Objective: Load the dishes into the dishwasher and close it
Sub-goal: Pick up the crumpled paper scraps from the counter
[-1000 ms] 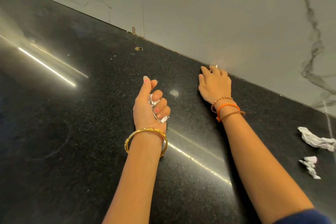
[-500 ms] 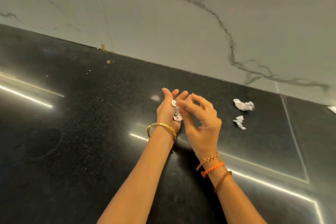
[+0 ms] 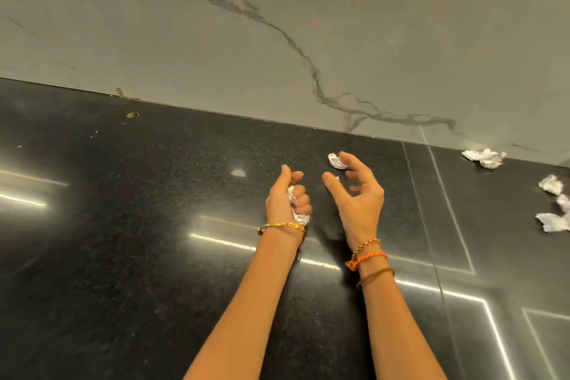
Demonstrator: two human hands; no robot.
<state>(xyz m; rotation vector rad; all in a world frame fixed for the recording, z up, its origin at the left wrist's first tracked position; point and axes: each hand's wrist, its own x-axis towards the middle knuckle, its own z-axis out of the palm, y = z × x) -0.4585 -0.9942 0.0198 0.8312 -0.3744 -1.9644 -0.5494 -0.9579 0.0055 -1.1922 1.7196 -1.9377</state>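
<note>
Two bare arms reach out over a shiny black table. Behind the table stands a grey wall with dark wavy lines in it, like marble.

The left hand is a fist. Its fingers curl tight around a wad of crumpled white paper, and bits of the paper poke out between the fingers and below them. The thumb points up. A gold bangle sits on that wrist.

The right hand is just beside the left hand, but the two do not touch. It holds nothing. Its fingers are bent a little and spread, with the palm turned toward the left hand. On this wrist are a bead bracelet, an orange string and a brown string.

A small crumpled paper ball lies on the table right by the tips of the right hand's fingers. I cannot tell if the fingers touch it. Another tiny white bit shows by the thumb.

More paper balls lie well apart, on the right. One paper clump sits close to the wall. A few paper scraps lie at the right edge of the view.

A small round hole shows in the table near the wall on the left. Bright lines of light shine on the black top.

No dishes and no dishwasher can be seen from here.
</note>
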